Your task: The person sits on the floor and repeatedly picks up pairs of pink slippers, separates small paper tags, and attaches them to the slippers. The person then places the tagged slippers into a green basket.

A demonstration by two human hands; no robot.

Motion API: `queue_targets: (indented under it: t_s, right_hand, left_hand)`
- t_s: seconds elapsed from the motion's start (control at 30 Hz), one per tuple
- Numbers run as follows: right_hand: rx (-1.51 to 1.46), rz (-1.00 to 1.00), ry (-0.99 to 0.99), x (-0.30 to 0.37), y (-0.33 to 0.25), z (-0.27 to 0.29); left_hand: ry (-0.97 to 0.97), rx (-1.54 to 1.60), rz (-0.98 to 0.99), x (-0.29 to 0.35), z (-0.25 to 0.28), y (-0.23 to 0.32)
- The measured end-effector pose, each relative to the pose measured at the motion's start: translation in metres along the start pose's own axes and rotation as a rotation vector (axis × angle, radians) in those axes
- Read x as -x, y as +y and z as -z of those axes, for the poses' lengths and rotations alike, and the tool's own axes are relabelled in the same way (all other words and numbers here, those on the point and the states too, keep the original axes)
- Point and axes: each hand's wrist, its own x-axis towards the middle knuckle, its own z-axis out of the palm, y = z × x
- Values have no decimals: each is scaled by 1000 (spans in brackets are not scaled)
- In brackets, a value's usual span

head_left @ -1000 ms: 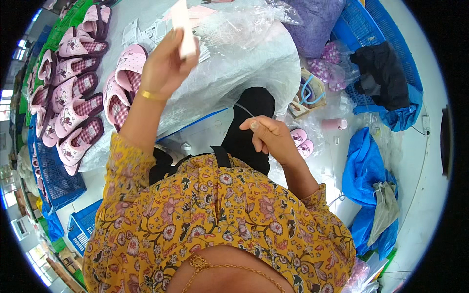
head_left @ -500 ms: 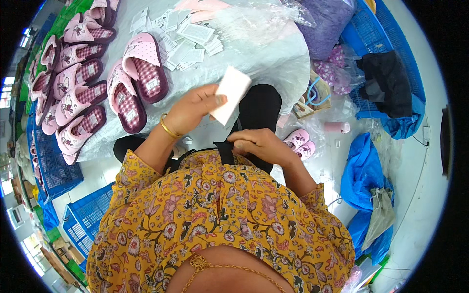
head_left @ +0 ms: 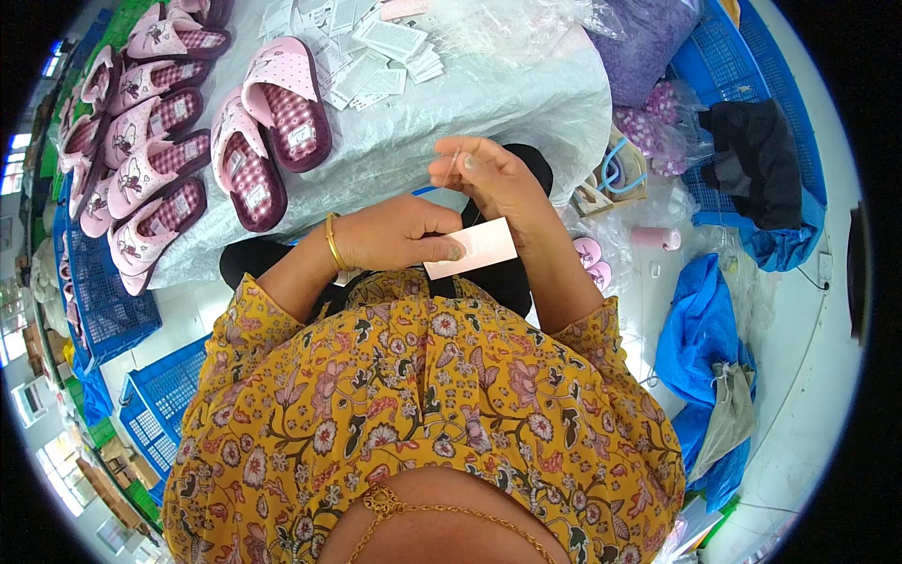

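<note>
My left hand (head_left: 399,235) pinches a small pale pink card (head_left: 484,246) between thumb and fingers, just above my lap. To its right, my right hand (head_left: 498,183) is raised with bent fingers and the thumb drawn in. A faint thin strand shows by those fingertips, but I cannot make out what it is. A pair of pink slippers (head_left: 287,108) with checked insoles and dark soles lies on the plastic-covered table (head_left: 413,150), ahead and left of my hands. Printed white cards (head_left: 385,56) are scattered farther back on the table.
More pink slippers (head_left: 155,141) stand in rows at the left. Blue crates (head_left: 164,390) are beside me. At the right are a purple bag (head_left: 644,47), a box with a light blue loop (head_left: 611,179), dark cloth (head_left: 752,160), a pink roll (head_left: 655,238) and blue sheeting (head_left: 695,329).
My left hand has lowered and moved right with the card, which now lies more level. My right hand has risen from my waist to beside it. The view has shifted slightly.
</note>
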Motion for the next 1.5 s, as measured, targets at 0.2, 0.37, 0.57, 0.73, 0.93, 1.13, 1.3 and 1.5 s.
queue_targets:
  t_s: [0.2,0.37,0.57,0.73,0.93,1.13,1.3,1.5]
  right_hand:
    - [1,2,77,-10,9,1]
    - [-61,-52,110,0,0,-15]
    - [70,-80,222,-9,18,-6]
    - [33,54,206,-15,25,-6]
    - [-51,97,314,1,17,4]
    - [22,78,306,15,14,-2]
    - [-42,121,326,14,16,-9]
    - [229,205,311,18,2,-24]
  left_hand:
    - [53,33,-39,2,-5,-5]
    - [87,67,-26,7,-4,-10]
    - [81,76,0,9,-6,-11]
    - [363,243,24,10,-13,-17]
    - [677,551,65,14,-2,-26]
    - [757,902,45,7,2,-32]
    - [786,603,153,6,0,-32]
    - [749,-95,-22,13,-10,-31]
